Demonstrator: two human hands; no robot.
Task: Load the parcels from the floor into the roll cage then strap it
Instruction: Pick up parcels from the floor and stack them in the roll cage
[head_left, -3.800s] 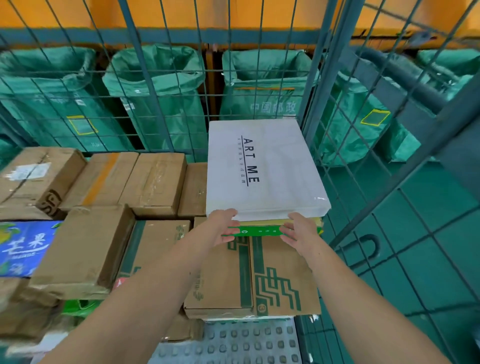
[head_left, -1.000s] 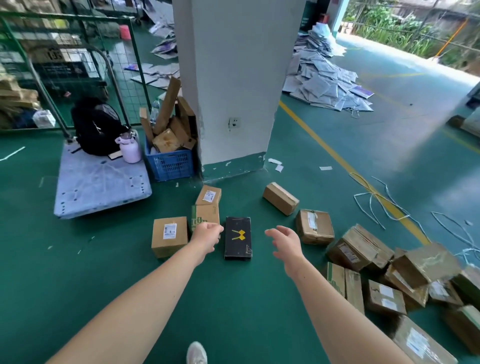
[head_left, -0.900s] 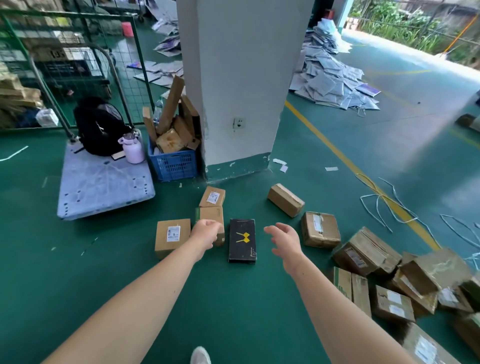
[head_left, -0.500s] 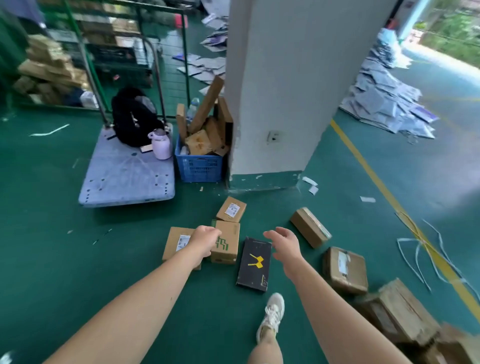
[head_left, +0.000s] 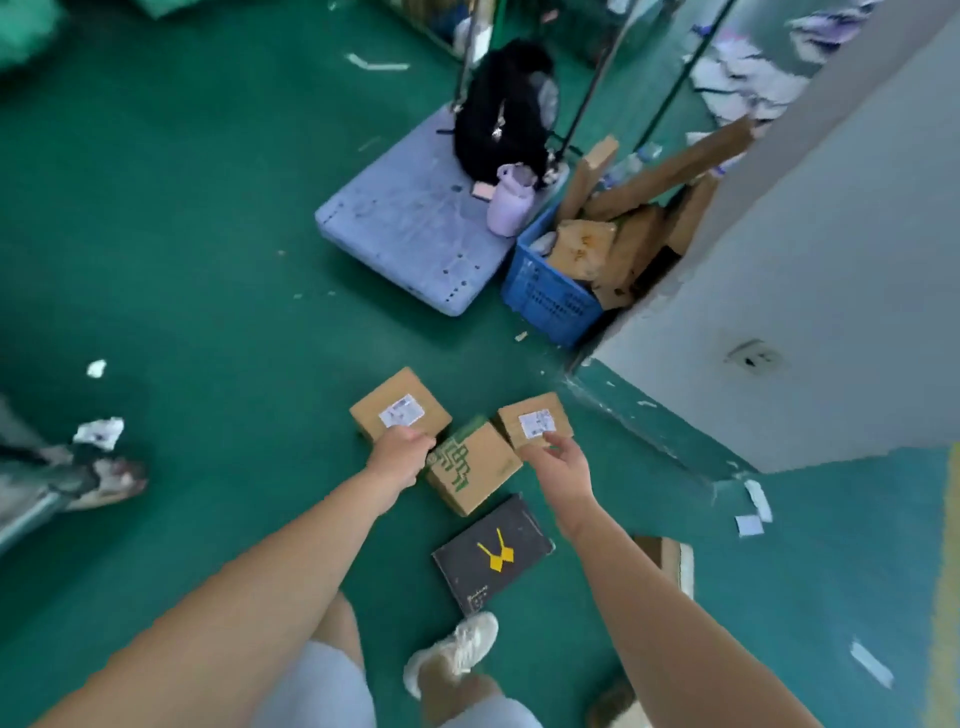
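Parcels lie on the green floor directly ahead of both hands, in a tight cluster of three cardboard boxes with a flat black box nearer your feet. Proceed left to right.

Your left hand (head_left: 400, 453) is at the near edge of the left labelled box (head_left: 399, 408). The fingers are curled and appear to touch the box, but a closed grip cannot be confirmed. Seat the fingers over the near edge and the thumb against the side before lifting; the box looks small and light enough for one hand.

Between the hands sits the green-printed box (head_left: 471, 466), touching or nearly touching both neighbours. Lift the outer boxes straight up, so that they do not drag this one sideways.

Your right hand (head_left: 563, 464) is at the near corner of the right labelled box (head_left: 535, 422), fingers half bent and not yet closed on anything. Slide the fingertips along the near side and pinch across the width.

The black box (head_left: 492, 552) lies below your right forearm, just ahead of the white shoe (head_left: 453, 650). Keep the foot clear of it as you straighten.

The roll cage is not in view here. Expect to turn and carry, so stack the two small boxes on the green-printed box if you want fewer trips. Bend the knees.
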